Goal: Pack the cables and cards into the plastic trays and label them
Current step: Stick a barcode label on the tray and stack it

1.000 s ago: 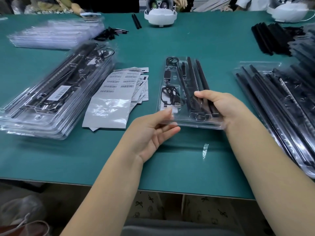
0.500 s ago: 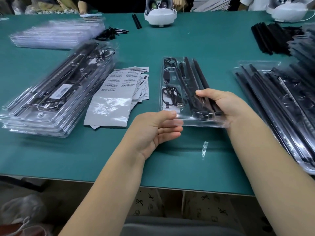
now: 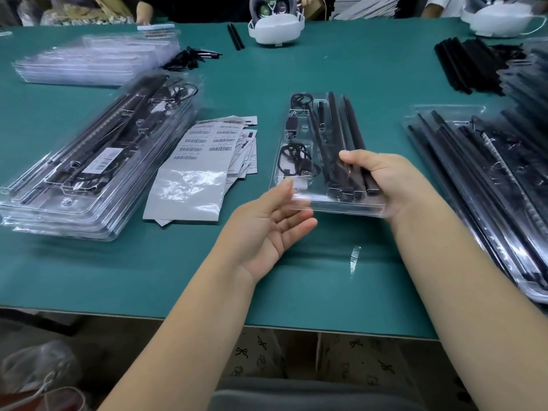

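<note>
Tray [image 3: 299, 130]: clear, holding black cables.

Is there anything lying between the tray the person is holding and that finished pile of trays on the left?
Yes. The loose barcode label sheets lie on the green table between the held tray and the stack of packed trays. They lie flat, so the tray, gripped by the right hand, could probably be carried over them.

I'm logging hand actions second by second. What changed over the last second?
The left hand opened, turning palm-up, its thumb alone at the near-left corner of the plastic tray. The right hand kept its grip on the tray's near right end. The label sheets and the finished stack stayed put.
</note>
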### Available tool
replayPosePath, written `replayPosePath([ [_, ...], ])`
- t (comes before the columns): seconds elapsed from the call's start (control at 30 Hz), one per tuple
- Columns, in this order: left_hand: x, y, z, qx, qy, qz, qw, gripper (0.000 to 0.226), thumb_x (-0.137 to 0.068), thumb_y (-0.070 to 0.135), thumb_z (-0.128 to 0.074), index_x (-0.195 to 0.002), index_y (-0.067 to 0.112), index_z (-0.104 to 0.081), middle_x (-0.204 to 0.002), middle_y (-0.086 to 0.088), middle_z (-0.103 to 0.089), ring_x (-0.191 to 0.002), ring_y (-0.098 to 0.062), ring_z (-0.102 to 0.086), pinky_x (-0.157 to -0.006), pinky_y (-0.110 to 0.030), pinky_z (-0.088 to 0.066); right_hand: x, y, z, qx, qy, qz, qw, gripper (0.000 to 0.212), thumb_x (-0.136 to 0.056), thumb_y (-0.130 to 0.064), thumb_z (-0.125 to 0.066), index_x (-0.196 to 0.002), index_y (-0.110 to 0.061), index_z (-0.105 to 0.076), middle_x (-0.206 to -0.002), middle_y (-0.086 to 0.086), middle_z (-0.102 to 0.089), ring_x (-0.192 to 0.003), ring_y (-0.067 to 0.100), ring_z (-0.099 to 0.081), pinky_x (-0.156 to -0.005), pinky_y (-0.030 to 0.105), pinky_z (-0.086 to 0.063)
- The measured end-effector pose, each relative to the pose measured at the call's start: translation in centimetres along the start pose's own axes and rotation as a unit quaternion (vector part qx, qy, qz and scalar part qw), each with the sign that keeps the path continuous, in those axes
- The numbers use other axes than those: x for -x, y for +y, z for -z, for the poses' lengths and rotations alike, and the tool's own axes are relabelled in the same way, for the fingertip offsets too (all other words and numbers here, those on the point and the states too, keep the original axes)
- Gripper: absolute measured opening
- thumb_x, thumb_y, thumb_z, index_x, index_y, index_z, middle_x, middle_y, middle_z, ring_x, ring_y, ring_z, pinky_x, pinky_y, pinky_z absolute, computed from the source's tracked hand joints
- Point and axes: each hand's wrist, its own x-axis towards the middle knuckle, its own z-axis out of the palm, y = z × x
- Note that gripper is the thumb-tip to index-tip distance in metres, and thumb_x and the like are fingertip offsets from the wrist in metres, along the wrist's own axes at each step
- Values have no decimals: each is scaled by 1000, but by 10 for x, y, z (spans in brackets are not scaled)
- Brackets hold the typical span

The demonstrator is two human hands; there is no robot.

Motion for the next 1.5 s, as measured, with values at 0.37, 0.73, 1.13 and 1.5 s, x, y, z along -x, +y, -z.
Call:
replayPosePath([
  [0.37, 0, -1, 2, 69, -16, 35, 997, 7, -66, 11, -71, -61, 6, -71, -66, -1, -55, -55, -8, -51, -49, -17, -46, -1, 2, 2, 12, 1, -12, 1000, 18, -74, -20, -76, -85, -7, -71, -95, 16, -66, -84, 29, -64, -91, 52, -52],
  [0.73, 5, -2, -2, 104, -58, 29, 992, 4, -64, 11, -71, -62, 7, -70, -58, 2, -48, -60, -8, -46, -50, -19, -45, -3, -1, -1, -136, -126, -52, 981, 30, -70, -17, -65, -99, -7, -63, -96, 11, -67, -80, 25, -67, -69, 35, -57],
  [1.13, 2, -4, 0, -43, 14, -24, 999, 25, -74, 2, -68, -52, 12, -68, -57, -1, -51, -48, -6, -50, -44, -13, -46, -5, -2, 11, 78, -15, -59, 995, 23, -75, -21, -75, -91, -7, -66, -96, 17, -62, -81, 28, -58, -86, 49, -53],
  [1.5, 11, -12, 5, -393, 143, -176, 891, 65, -80, 29, -72, -133, 36, -34, -109, 12, -58, -66, -16, -69, -64, -36, -58, -6, 0, 11, 158, 48, 11, 986, 88, -75, -18, -80, -147, -15, -30, -109, 12, -65, -72, 15, -70, -63, 35, -59],
])
